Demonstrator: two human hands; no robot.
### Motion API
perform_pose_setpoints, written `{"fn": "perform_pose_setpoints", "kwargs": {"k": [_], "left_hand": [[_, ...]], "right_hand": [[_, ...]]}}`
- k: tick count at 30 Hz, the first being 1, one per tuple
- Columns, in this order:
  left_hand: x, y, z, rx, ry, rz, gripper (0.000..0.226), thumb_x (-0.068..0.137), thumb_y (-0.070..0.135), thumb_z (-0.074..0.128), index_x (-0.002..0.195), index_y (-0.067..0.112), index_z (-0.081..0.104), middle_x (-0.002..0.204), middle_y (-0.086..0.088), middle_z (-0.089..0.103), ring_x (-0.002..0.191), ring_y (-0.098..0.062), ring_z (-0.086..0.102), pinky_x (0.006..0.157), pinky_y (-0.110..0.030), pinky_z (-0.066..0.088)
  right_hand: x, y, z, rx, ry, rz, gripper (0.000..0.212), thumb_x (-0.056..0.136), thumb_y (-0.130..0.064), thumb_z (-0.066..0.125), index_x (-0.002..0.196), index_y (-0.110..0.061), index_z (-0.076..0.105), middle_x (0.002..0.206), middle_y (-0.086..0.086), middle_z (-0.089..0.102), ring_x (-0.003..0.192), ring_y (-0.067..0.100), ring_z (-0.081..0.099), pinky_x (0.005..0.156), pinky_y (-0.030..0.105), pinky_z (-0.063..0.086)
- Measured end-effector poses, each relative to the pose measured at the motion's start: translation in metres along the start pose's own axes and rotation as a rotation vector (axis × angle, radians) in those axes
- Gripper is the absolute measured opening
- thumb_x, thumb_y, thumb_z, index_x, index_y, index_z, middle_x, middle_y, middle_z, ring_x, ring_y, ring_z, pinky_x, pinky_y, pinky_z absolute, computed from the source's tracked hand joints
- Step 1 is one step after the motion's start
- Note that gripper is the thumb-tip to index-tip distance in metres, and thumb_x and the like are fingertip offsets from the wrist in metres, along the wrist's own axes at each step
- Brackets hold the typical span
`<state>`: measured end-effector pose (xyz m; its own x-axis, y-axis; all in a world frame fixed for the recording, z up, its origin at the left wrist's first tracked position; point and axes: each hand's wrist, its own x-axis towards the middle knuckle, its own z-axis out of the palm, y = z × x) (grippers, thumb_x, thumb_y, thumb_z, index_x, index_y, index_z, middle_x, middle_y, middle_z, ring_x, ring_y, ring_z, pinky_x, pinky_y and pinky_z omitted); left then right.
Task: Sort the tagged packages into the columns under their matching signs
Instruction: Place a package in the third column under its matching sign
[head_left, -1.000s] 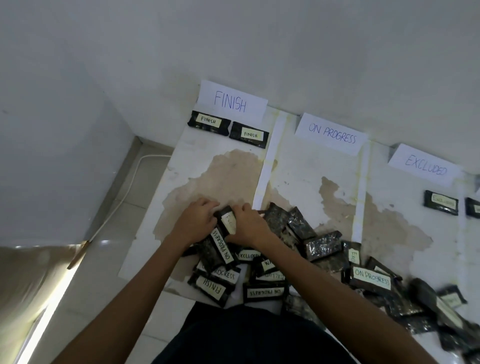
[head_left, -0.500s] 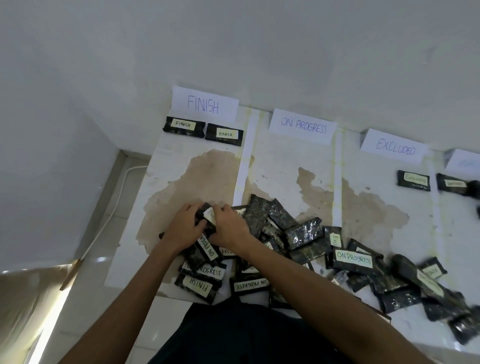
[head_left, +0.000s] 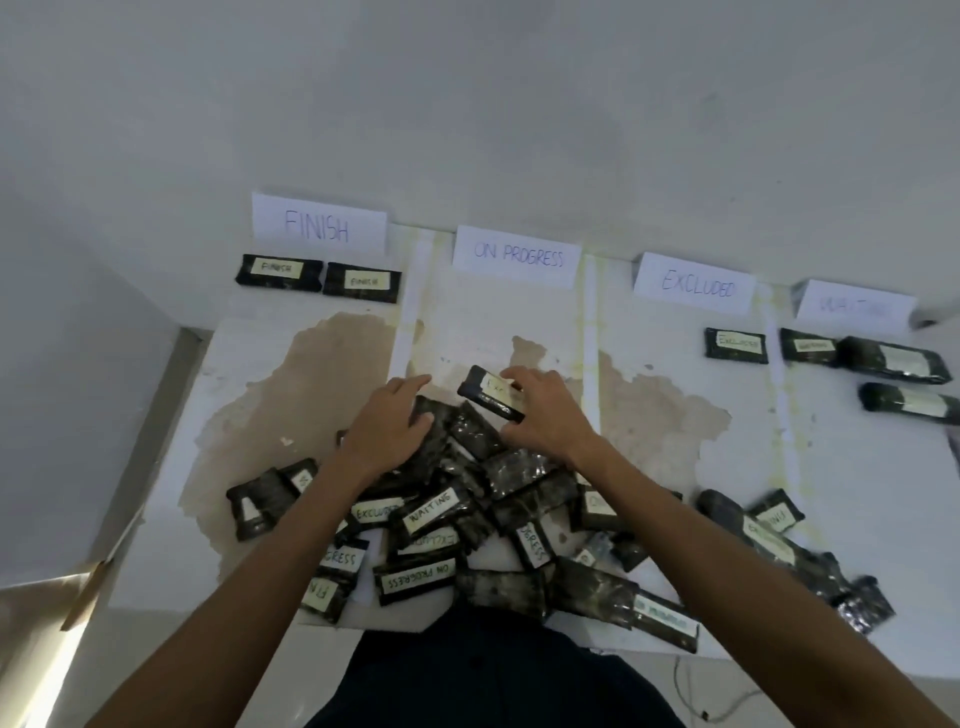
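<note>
My right hand (head_left: 545, 415) grips a dark package (head_left: 491, 393) whose tag starts with "EX", lifted above the far side of the pile (head_left: 467, 519) of tagged packages. My left hand (head_left: 387, 426) rests with loose fingers on the pile's top, holding nothing. Four paper signs stand at the wall: FINISH (head_left: 318, 224), ON PROGRESS (head_left: 517, 255), EXCLUDED (head_left: 693, 283) and WAITING (head_left: 854, 307). Two packages (head_left: 317, 278) lie under FINISH, one (head_left: 736, 345) under EXCLUDED, three (head_left: 883, 364) under WAITING. None lies under ON PROGRESS.
White tape strips (head_left: 591, 332) split the stained white table (head_left: 249, 395) into columns. The table's left edge drops to a tiled floor (head_left: 78, 649). More packages (head_left: 779, 540) trail off at the pile's right. A wall backs the signs.
My right hand has lifted the "EX" package out of the pile and carried it up and rightward. My left hand let go of it and now rests on the pile.
</note>
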<state>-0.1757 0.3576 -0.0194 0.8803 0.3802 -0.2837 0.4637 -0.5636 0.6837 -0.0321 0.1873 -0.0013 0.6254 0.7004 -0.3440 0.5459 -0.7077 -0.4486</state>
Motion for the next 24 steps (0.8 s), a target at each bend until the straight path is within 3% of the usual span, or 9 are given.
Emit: {"fn": "perform_pose_setpoints", "kwargs": {"k": [16,24], "left_hand": [[0.134,0.148,0.14,0.112,-0.126,0.123,0.054,0.091,0.016,0.049,0.142,0.016,0.034,0.145,-0.009,0.035,0.131,-0.028,0.033,0.105,-0.041,0.034],[0.194,0.177,0.201,0.247,-0.047,0.186,0.062,0.086,0.01,0.051,0.144,0.007,0.028,0.15,-0.017,0.027,0.134,-0.035,0.029,0.106,-0.046,0.033]], "right_hand": [[0.037,0.206,-0.096,-0.275,0.104,0.043,0.058,0.073,-0.015,0.065,0.129,-0.014,0.05,0.124,0.01,0.055,0.108,0.034,0.044,0.086,0.039,0.039],[0.09,0.266,-0.102,-0.307,0.129,0.001,0.055,0.078,-0.005,0.06,0.13,-0.013,0.048,0.127,0.011,0.053,0.112,0.034,0.043,0.088,0.041,0.037]]}}
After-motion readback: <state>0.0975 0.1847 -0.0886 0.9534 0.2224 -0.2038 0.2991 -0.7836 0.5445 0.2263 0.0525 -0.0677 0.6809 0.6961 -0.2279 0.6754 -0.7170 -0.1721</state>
